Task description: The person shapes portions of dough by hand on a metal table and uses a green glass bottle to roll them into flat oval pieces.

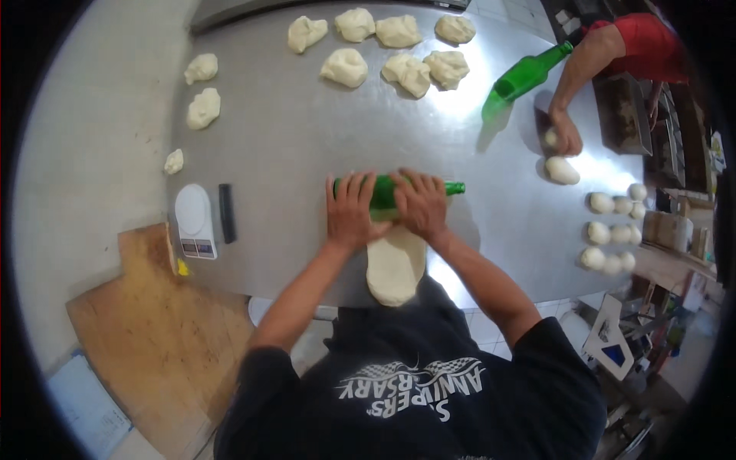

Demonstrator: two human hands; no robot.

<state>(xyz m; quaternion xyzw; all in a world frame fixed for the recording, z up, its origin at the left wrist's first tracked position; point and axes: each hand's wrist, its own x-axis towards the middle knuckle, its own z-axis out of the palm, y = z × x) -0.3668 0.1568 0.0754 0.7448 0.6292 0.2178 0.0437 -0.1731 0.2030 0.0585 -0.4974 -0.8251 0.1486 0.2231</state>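
Note:
My left hand [351, 205] and my right hand [420, 203] lie over a green glass bottle [383, 193] held sideways, fingers curled across it and thumbs toward its middle. The bottle's neck points right. Beneath and just below it, a long, flattened piece of pale dough [395, 268] lies on the steel table [284, 153], reaching toward the near edge.
Several dough lumps [343, 67] lie along the back and left. A scale [195, 215] and dark bar [227, 213] sit left. At right are another green bottle [521, 80], rows of dough balls [602, 203] and a co-worker's hand [566, 134] on dough.

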